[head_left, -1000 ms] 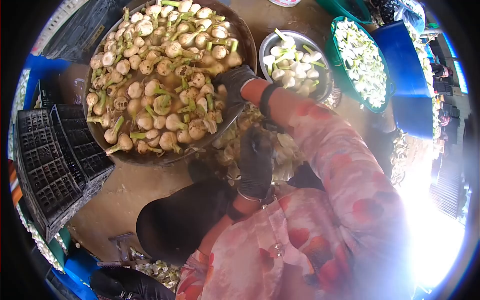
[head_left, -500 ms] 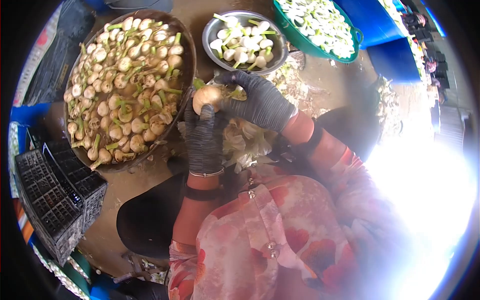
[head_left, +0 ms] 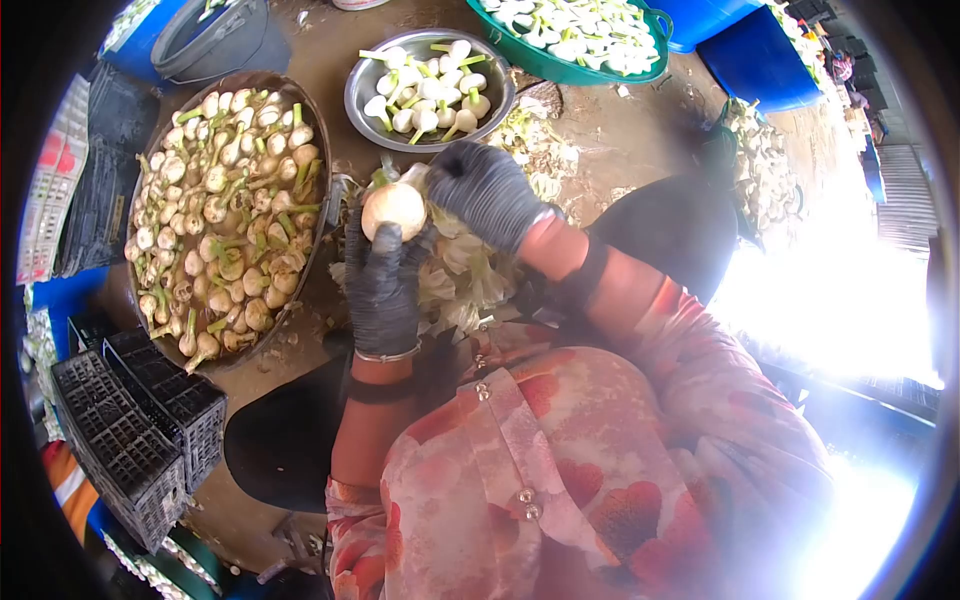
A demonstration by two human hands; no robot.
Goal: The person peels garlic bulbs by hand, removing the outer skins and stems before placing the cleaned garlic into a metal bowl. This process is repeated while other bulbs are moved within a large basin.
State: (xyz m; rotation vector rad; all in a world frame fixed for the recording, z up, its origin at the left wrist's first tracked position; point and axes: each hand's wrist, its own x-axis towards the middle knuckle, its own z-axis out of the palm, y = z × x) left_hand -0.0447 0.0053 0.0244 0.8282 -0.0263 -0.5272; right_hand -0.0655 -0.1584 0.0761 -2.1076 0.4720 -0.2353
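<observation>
My left hand [head_left: 380, 285], in a dark glove, grips a pale bulb [head_left: 393, 206] from below. In the same kind of glove, my right hand [head_left: 485, 190] closes on the bulb's right side and its green stalk end. Under both hands lies a heap of peeled skins [head_left: 460, 275]. To the left, a large round metal pan [head_left: 318, 205] is piled with unpeeled bulbs with green stems. A smaller steel bowl [head_left: 358, 85] of white peeled bulbs sits just beyond my hands.
A green tub [head_left: 560, 68] of peeled bulbs stands at the far top, with blue drums [head_left: 760, 55] to its right. Black plastic crates [head_left: 135, 420] are stacked at lower left. A dark bucket [head_left: 215, 40] sits at top left. More skins [head_left: 760, 170] are piled at right.
My right hand reached into the big pan, took a bulb and brought it back over the skins. My left hand came up and took hold of it; both hands now work on it.
</observation>
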